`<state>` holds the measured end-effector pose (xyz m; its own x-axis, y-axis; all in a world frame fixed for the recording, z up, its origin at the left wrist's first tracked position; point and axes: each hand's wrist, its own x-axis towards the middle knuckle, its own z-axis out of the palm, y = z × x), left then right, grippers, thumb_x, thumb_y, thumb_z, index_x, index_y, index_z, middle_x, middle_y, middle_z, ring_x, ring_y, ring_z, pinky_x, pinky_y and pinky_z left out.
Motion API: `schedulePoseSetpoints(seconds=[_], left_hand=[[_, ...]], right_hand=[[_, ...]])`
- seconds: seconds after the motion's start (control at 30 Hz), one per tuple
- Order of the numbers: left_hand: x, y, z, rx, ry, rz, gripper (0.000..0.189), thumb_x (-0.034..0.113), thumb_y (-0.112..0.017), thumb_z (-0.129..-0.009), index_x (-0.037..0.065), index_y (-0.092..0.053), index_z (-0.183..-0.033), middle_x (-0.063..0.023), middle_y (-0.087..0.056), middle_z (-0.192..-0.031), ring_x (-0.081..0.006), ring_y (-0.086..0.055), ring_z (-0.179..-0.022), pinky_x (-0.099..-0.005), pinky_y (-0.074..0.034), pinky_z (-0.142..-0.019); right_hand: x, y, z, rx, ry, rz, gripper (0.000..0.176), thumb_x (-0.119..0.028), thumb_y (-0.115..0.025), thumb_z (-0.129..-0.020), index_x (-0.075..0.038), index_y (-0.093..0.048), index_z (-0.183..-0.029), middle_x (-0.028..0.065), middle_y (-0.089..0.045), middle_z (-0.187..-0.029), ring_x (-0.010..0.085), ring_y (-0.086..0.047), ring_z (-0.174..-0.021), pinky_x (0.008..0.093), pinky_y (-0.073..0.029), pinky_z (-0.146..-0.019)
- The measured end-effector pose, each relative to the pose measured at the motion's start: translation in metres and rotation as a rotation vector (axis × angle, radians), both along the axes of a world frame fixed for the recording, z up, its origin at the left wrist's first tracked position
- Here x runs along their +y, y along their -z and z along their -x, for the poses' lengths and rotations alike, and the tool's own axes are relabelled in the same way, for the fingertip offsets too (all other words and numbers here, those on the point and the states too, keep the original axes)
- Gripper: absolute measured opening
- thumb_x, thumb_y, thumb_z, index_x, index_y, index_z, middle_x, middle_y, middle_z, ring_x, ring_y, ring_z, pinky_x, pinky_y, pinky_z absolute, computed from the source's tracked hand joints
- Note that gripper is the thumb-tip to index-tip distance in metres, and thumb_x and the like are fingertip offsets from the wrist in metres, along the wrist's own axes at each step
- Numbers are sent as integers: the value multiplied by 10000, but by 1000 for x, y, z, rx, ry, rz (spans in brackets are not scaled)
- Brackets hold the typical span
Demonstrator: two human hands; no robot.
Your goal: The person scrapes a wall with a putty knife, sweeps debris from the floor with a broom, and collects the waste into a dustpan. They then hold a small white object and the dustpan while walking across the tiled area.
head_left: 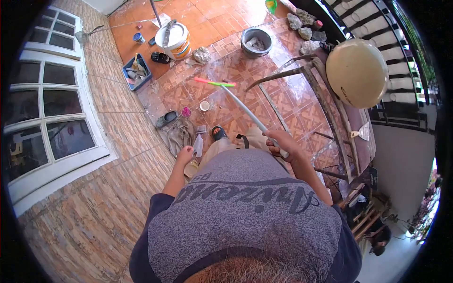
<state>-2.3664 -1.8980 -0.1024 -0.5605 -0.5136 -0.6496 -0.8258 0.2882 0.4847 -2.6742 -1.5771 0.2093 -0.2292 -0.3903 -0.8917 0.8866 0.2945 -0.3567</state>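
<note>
My right hand (280, 144) is wrapped round the pale grey handle of a long-handled floor squeegee (247, 111). Its narrow pink and green head rests on the patterned tile floor (236, 101) in front of me. My left hand (185, 153) hangs at my left side, fingers curled, with nothing visible in it. Just beyond that hand lie a crumpled khaki cloth (178, 136) and a whitish plastic piece (198, 145). A small white cup (204, 105) stands on the tiles near my sandalled foot (218, 133).
A white bucket (178, 45), blue tool bin (137, 73) and grey tub (256, 43) stand ahead. To the right are a wooden frame (325, 108), a putty knife (361, 133) and a large beige rounded object (357, 73). A stone-clad wall (122, 108) runs along my left.
</note>
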Motion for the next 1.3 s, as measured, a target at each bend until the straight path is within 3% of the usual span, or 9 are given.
schedulePoseSetpoints(seconds=[0.3,0.4,0.73,0.87,0.97,1.07,1.2,1.27,1.3], left_hand=[[-72,14,78,-23,-147,68,332,355,-568,-829,60,-641,-964,-129,-666,-909,-279,-632,-872,-361,-485,-769],[-83,-12,109,-97,-249,124,359,382,-558,-833,60,-635,-970,-135,-665,-903,-288,-632,-868,-370,-484,-774],[-111,-23,213,27,-121,80,314,317,-583,-826,19,-642,-907,-165,-661,-844,-278,-642,-809,-386,-491,-743],[-136,-1,238,-120,-66,-4,332,359,-595,-810,62,-660,-945,-144,-666,-903,-280,-636,-867,-370,-488,-778],[-191,1,268,-193,191,-66,315,357,-588,-808,89,-666,-953,-139,-667,-918,-285,-633,-895,-375,-484,-796],[-248,-9,323,-213,88,30,308,356,-589,-802,102,-670,-955,-142,-665,-929,-290,-629,-915,-387,-479,-814],[-327,-5,411,-9,-13,156,293,349,-574,-818,92,-654,-935,-155,-662,-919,-300,-639,-876,-387,-493,-774],[-358,-5,458,81,17,130,289,342,-572,-828,93,-643,-956,-155,-661,-921,-297,-639,-873,-381,-493,-769],[-368,-9,481,83,19,125,288,338,-572,-833,92,-639,-967,-155,-660,-923,-292,-638,-876,-377,-492,-771]], right_hand=[[-47,4,108,22,13,3,197,-231,-568,-881,-50,-509,-930,4,-473,-650,47,-397,-406,179,-286,-333],[-63,6,152,-16,60,69,163,-203,-560,-880,-56,-501,-914,14,-475,-656,47,-398,-405,184,-288,-327],[-129,29,280,84,85,160,195,-212,-473,-933,-24,-492,-881,17,-446,-624,75,-390,-399,245,-299,-346],[-175,25,333,263,67,181,132,-140,-478,-912,-16,-515,-935,12,-457,-634,78,-410,-403,233,-304,-341],[-210,27,367,333,94,166,138,-111,-485,-904,-13,-539,-984,0,-453,-631,78,-416,-402,223,-302,-334],[-246,26,398,371,128,176,149,-121,-486,-917,-14,-549,-998,-10,-439,-608,75,-406,-395,227,-303,-338],[-281,37,434,609,33,24,94,-135,-470,-929,-50,-489,-891,-3,-444,-628,69,-404,-376,212,-311,-333],[-296,33,450,710,56,-22,138,-115,-488,-925,-10,-529,-1004,-22,-444,-588,57,-393,-377,225,-302,-331],[-303,29,458,713,75,-17,93,-118,-473,-928,-40,-486,-880,-14,-421,-610,60,-390,-375,220,-308,-330]])
